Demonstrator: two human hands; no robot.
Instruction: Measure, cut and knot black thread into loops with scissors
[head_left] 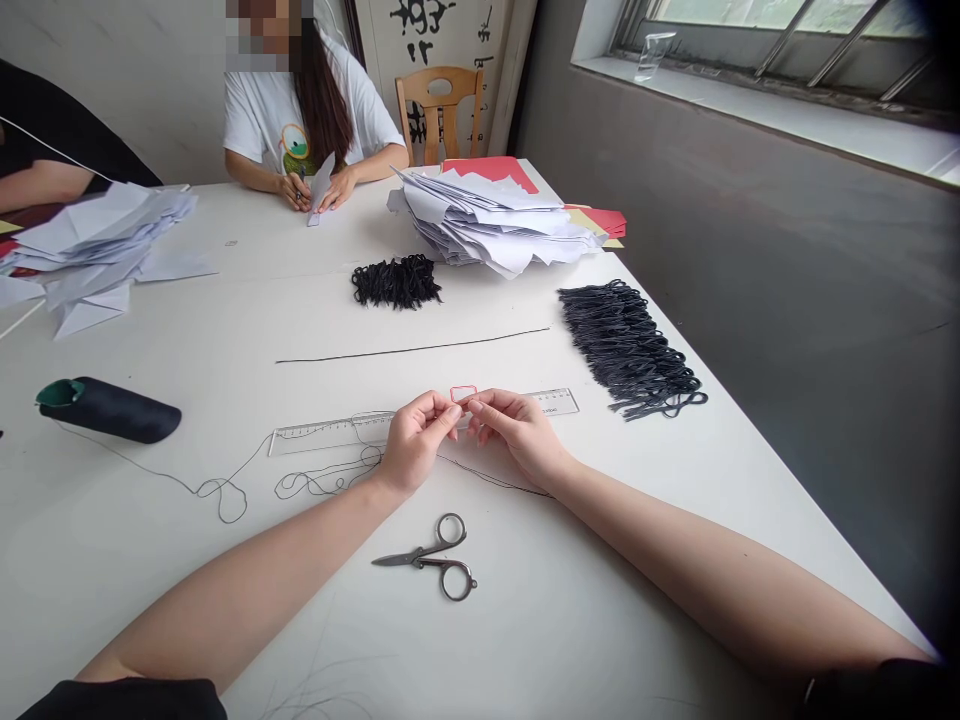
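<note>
My left hand (416, 437) and my right hand (514, 425) meet over a clear ruler (330, 434), thumbs and forefingers pinched. Black thread (480, 475) is held between them; the exact bit at the fingertips is too fine to make out. Loose loops of it lie left of my left hand, and a strand runs under my right wrist. Just beyond my fingertips shows a small red outline (463, 389). Nearer me lie metal scissors (424, 558), blades slightly apart and pointing left. A spool of black thread (120, 408) rests on its side at the left, its thread trailing toward the ruler.
Past the ruler lies a straight dark cord (412, 349). Bundles of looped black cords (626, 345) and a smaller pile (396, 281) sit beyond. White papers (495, 220) are heaped farther back. Across the table (247, 240), a person in white (315, 110) handles paper; another's arm shows left.
</note>
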